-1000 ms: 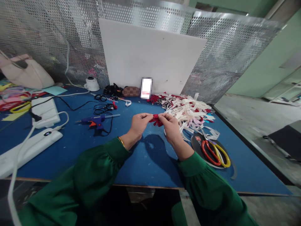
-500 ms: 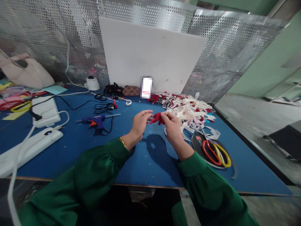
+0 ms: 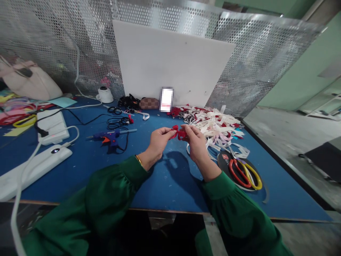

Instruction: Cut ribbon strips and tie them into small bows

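A small red ribbon bow (image 3: 182, 134) is held up over the blue table, between my two hands. My left hand (image 3: 159, 139) pinches its left loop between thumb and fingers. On the other side, the fingertips of my right hand (image 3: 196, 140) close on the right loop, partly hiding it. The bow's loops stand out to either side of a narrow middle. Just behind my right hand lies a heap of white, cream and red ribbon pieces (image 3: 213, 122).
Scissors with red and yellow handles (image 3: 246, 174) rest on a dark round disc (image 3: 223, 164) at right. A blue glue gun (image 3: 110, 137) lies left, near white power strips (image 3: 34, 170) and cables. A lit phone (image 3: 166, 99) leans against the white board (image 3: 173, 60).
My left fingers have closed on the red bow's left side, where they were looser before. The bow now shows spread loops instead of a bunched shape. My right fingers have shifted slightly on it.
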The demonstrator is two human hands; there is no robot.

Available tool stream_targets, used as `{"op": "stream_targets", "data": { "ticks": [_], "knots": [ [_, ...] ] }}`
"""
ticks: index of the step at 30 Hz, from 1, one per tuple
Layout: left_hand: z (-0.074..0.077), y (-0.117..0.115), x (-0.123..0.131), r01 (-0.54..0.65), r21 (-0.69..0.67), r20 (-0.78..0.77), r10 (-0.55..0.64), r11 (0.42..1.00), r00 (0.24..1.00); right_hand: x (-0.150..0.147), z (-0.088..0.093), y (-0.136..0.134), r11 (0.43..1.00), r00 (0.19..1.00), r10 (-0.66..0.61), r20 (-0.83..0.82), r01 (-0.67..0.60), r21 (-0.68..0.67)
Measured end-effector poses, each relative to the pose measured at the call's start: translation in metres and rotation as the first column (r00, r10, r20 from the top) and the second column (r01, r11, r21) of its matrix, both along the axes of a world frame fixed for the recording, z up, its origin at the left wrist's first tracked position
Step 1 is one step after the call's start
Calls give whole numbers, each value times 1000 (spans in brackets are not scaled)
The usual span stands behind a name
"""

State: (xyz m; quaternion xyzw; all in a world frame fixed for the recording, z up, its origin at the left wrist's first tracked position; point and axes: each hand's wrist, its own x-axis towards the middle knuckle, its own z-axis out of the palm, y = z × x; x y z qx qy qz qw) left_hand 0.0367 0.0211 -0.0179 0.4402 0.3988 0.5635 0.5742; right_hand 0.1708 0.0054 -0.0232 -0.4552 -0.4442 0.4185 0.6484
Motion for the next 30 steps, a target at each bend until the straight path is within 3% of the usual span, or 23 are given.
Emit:
{"op": "stream_targets", "data": {
  "ticks": [4, 10, 13, 17, 19, 24, 30],
  "knots": [
    [-1, 1, 0, -73, 13, 34, 72, 997, 997, 0, 3, -2, 999, 997, 25, 68, -22, -49],
    [-3, -2, 2, -12, -58, 60, 16, 998, 998, -5, -5, -1, 997, 996, 61, 69, -58, -47],
    [-3, -3, 1, 107, -180, 184, -73, 978, 980, -6, -5, 0, 996, 995, 78, -67, -80, -41],
    [-4, -2, -1, 343, -356, 367, -207, 869, 907, -4, -4, 1, 977, 951, 177, -255, -202, -75],
    [-4, -2, -2, 313, -350, 323, -200, 883, 925, -2, -4, 2, 976, 956, 169, -241, -197, -96],
    [-1, -2, -2, 124, -189, 85, -109, 974, 990, 0, -3, 4, 991, 995, 104, -5, -104, -88],
    [5, 0, -2, 6, -265, 176, 42, 964, 983, -2, 0, 1, 994, 997, 82, 9, -81, -77]
  ]
}}
